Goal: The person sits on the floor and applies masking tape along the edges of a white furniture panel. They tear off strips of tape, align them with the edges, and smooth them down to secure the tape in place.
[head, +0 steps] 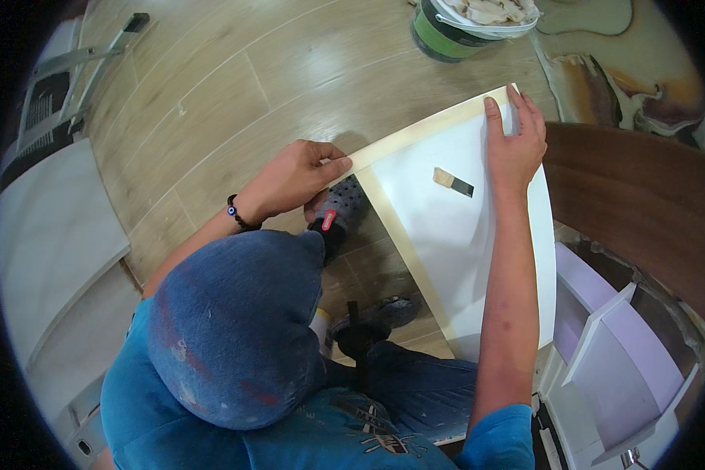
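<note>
A large white panel (pixel 440 235) with pale tape-like bands along two edges lies tilted before me, partly over my legs. Near its left corner, my left hand (pixel 299 176) pinches the end of the band (pixel 364 155) between thumb and fingers. My right hand (pixel 516 138) rests at the far right corner, its thumb on the band and its fingers over the edge. A small two-toned piece (pixel 453 182), pale at one end and dark at the other, lies on the white surface; its kind is unclear.
A green and white bucket (pixel 452 32) with cloth-like material on top stands beyond the panel. White and lilac shelving (pixel 614 346) and a brown board (pixel 634 200) are at right. White boards (pixel 59 217) and a metal ladder-like frame (pixel 64 88) stand left.
</note>
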### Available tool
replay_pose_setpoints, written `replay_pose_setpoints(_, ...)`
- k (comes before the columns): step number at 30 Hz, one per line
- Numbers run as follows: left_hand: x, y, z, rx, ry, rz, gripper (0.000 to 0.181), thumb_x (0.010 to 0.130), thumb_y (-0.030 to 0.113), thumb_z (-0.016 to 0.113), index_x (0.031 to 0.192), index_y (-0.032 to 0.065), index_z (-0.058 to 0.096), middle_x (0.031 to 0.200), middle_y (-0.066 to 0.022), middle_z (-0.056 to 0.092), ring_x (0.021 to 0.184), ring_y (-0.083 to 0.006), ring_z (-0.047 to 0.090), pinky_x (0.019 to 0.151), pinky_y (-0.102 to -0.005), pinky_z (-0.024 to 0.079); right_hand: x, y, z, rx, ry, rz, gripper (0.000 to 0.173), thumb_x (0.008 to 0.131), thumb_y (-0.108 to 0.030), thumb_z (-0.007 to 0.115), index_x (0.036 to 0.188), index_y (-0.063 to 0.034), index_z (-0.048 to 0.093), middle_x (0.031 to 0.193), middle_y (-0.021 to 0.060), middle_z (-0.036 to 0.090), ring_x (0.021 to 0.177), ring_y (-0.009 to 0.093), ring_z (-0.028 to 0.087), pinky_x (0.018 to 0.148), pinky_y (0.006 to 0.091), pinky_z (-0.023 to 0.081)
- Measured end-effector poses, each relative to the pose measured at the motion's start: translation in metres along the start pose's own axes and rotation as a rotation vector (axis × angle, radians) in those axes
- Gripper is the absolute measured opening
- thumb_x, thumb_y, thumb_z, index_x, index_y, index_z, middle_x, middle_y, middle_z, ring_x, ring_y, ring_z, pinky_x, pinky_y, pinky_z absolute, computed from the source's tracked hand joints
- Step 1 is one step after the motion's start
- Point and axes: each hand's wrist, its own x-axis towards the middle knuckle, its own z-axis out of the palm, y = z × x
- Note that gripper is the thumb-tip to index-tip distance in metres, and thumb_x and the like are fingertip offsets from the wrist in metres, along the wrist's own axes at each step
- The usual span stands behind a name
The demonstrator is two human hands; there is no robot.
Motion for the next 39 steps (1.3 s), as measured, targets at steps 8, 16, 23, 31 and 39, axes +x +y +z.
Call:
replay_pose_setpoints(8,0.004,-0.007,0.004,-0.043,-0.013,0.003,0.041,0.115,0.034,0.061,0.123,-0.0048,0.071,0.058,-0.0036,0.060,0.047,-0.0125,0.061,0.045,-0.0320,0.051,0.000,0.001,0.001,0.007,-0.019,0.013,0.055,0.097,-0.058,0.076,0.141,-0.0237,0.076,0.148,0.0121,0.065,0.141,0.032,0.058,0.119,0.0532,0.038)
replay_pose_setpoints(16,0.004,-0.007,0.004,-0.039,-0.016,-0.006,0.040,0.115,0.032,0.061,0.124,-0.0053,0.070,0.057,-0.0041,0.061,0.046,-0.0127,0.061,0.044,-0.0318,0.052,0.000,-0.001,0.001,0.013,-0.025,0.028,0.056,0.097,-0.058,0.077,0.140,-0.0226,0.076,0.147,0.0121,0.065,0.141,0.032,0.058,0.119,0.0533,0.038)
replay_pose_setpoints(23,0.005,-0.007,0.004,-0.010,-0.003,0.002,0.039,0.114,0.031,0.061,0.124,-0.0054,0.070,0.057,-0.0041,0.061,0.046,-0.0130,0.061,0.044,-0.0317,0.051,0.000,-0.003,0.000,-0.003,-0.024,0.011,0.061,0.094,-0.060,0.080,0.140,-0.0203,0.076,0.145,0.0130,0.065,0.140,0.032,0.059,0.118,0.0527,0.040)
replay_pose_setpoints(31,0.003,-0.003,0.003,-0.001,0.001,-0.001,0.039,0.113,0.030,0.059,0.117,-0.0060,0.072,0.055,-0.0077,0.065,0.046,-0.0167,0.067,0.051,-0.0326,0.053,-0.002,-0.008,-0.003,-0.098,-0.035,-0.015,0.070,0.090,-0.064,0.081,0.142,-0.0185,0.074,0.151,0.0133,0.060,0.143,0.035,0.054,0.119,0.0550,0.039)
replay_pose_setpoints(39,0.003,-0.003,0.003,0.026,0.012,0.022,0.039,0.113,0.030,0.059,0.117,-0.0059,0.072,0.055,-0.0071,0.065,0.046,-0.0158,0.067,0.052,-0.0316,0.053,-0.022,-0.032,0.000,-0.222,-0.022,-0.207,0.076,0.091,-0.063,0.080,0.144,-0.0109,0.070,0.161,0.0176,0.051,0.154,0.039,0.039,0.124,0.0623,0.027)
